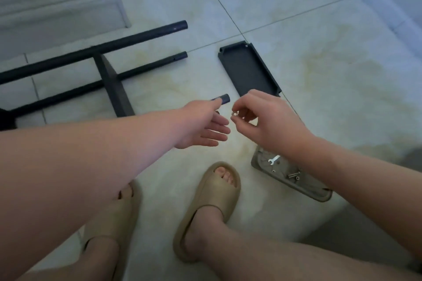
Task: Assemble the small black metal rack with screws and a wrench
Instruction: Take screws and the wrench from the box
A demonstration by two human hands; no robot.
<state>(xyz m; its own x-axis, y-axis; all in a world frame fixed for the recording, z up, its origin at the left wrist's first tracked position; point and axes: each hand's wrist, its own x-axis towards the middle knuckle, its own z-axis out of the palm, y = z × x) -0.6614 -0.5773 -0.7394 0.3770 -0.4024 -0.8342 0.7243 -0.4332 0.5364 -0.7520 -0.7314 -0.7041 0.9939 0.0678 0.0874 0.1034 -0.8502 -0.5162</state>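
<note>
The black metal rack frame [109, 80] lies on its side on the tiled floor at the left, its tubes pointing right. My left hand [203, 124] reaches toward the end of the nearest tube [225, 99], fingers straight; whether the thumb touches the tube I cannot tell. My right hand [267, 118] pinches a small silver screw [234, 113] just right of that tube end. A black rectangular shelf tray [249, 70] lies beyond my right hand. A silver wrench [273, 159] lies in a grey tray [260, 163] under my right wrist.
Several loose screws [293, 175] lie in the grey tray, which my right forearm partly hides. My feet in beige slippers [210, 210] stand at the bottom centre. A raised step [57, 11] is at the upper left, a white wall base [388, 2] at the upper right.
</note>
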